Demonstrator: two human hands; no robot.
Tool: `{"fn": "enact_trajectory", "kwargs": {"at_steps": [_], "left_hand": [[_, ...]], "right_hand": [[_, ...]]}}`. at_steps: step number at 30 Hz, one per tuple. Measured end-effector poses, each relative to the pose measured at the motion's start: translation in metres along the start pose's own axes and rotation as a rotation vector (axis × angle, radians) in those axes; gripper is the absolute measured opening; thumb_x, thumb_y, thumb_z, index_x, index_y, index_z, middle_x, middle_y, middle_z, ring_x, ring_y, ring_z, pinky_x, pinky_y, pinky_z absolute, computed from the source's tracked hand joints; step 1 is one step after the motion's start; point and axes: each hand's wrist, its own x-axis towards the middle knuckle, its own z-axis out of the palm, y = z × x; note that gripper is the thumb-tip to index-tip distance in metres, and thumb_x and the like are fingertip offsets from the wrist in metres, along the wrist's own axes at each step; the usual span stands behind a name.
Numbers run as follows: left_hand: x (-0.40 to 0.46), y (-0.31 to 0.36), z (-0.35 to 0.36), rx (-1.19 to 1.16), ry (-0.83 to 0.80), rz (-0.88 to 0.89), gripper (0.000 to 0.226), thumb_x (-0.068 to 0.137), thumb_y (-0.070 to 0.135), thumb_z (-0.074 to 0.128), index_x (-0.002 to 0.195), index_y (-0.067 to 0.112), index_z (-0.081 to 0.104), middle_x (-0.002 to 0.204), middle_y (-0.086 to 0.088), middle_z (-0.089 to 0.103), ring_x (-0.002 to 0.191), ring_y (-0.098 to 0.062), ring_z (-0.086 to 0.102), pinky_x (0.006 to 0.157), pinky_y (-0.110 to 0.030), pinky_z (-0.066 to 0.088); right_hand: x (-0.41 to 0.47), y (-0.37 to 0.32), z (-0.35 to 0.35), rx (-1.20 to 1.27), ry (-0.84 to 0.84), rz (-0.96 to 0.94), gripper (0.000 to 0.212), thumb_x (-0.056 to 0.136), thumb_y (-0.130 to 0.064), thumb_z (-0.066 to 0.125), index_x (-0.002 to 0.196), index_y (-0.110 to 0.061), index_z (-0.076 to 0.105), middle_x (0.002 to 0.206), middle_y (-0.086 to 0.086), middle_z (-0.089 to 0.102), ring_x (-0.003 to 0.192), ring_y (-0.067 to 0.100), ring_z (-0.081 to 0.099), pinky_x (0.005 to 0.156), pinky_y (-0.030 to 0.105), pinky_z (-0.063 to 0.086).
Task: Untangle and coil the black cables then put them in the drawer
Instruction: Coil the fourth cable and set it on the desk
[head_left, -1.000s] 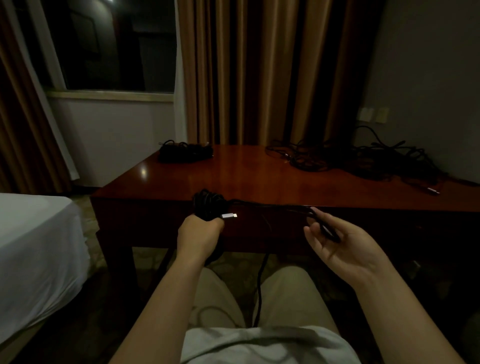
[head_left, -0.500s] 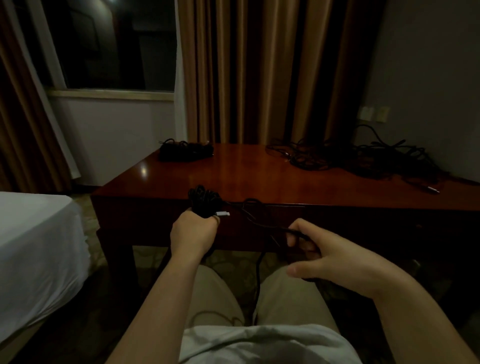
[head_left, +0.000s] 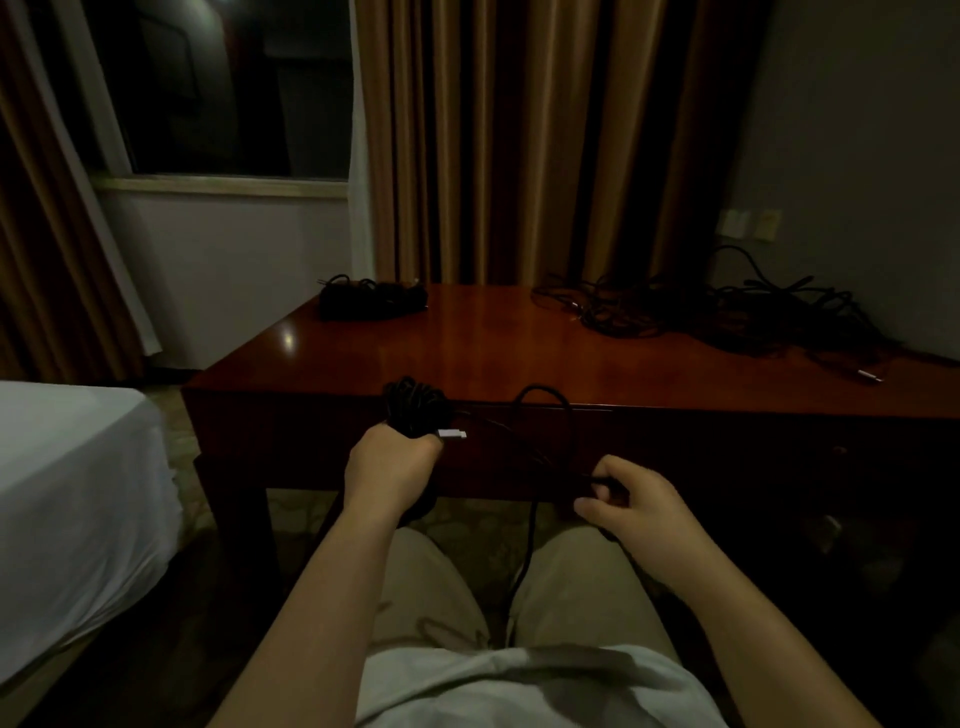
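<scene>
I see my left hand (head_left: 389, 470) gripping the coiled black cable (head_left: 415, 408) before the counter (head_left: 519, 353); my right hand's (head_left: 636, 506) fingers (head_left: 605, 470) pinch its loose strand (head_left: 545, 415).

Dim, murky room — small glare spot on the tabletop (head_left: 287, 339).

Table (head_left: 519, 353) spans frame centre to right edge, curtain (head_left: 519, 140) behind it. Cable tangle (head_left: 727, 317) on table, upper right; bundle (head_left: 371, 300) on its far-left corner. Bed (head_left: 67, 493) at left edge, window (head_left: 223, 88) upper left. Before the table's near edge: left hand (head_left: 387, 470) at centre with coil (head_left: 415, 410) above it, right hand (head_left: 631, 501) just right, cable (head_left: 545, 415) looping between them. Wall sockets (head_left: 748, 223) upper right, above the tangle.
</scene>
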Motion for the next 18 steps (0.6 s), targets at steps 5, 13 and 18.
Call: {"fn": "enact_trajectory", "kwargs": {"at_steps": [5, 13, 18], "left_hand": [[0.001, -0.003, 0.002, -0.022, -0.037, -0.028, 0.013, 0.079, 0.011, 0.058, 0.071, 0.01, 0.048, 0.067, -0.005, 0.043, 0.063, -0.02, 0.041, 0.06, -0.032, 0.03], [0.002, -0.001, 0.004, -0.032, -0.059, -0.026, 0.021, 0.077, 0.009, 0.058, 0.064, 0.013, 0.041, 0.063, -0.003, 0.039, 0.058, -0.019, 0.037, 0.057, -0.032, 0.027], [0.001, -0.002, 0.005, -0.015, -0.065, -0.031, 0.024, 0.077, 0.011, 0.058, 0.063, 0.014, 0.04, 0.063, -0.002, 0.038, 0.057, -0.017, 0.037, 0.054, -0.03, 0.027]], "right_hand": [[-0.007, -0.004, -0.014, 0.41, -0.188, 0.046, 0.023, 0.077, -0.031, 0.072, 0.078, -0.017, 0.053, 0.077, 0.003, 0.052, 0.07, 0.019, 0.051, 0.067, 0.034, 0.04], [-0.005, -0.015, -0.01, -0.323, 0.046, -0.217, 0.043, 0.087, -0.001, 0.059, 0.101, -0.041, 0.056, 0.103, -0.017, 0.039, 0.103, 0.004, 0.037, 0.093, 0.019, 0.034], [-0.009, -0.022, -0.007, -0.27, 0.046, -0.353, 0.048, 0.085, -0.02, 0.066, 0.106, -0.056, 0.043, 0.114, -0.032, 0.032, 0.114, -0.001, 0.032, 0.098, 0.02, 0.03]]}}
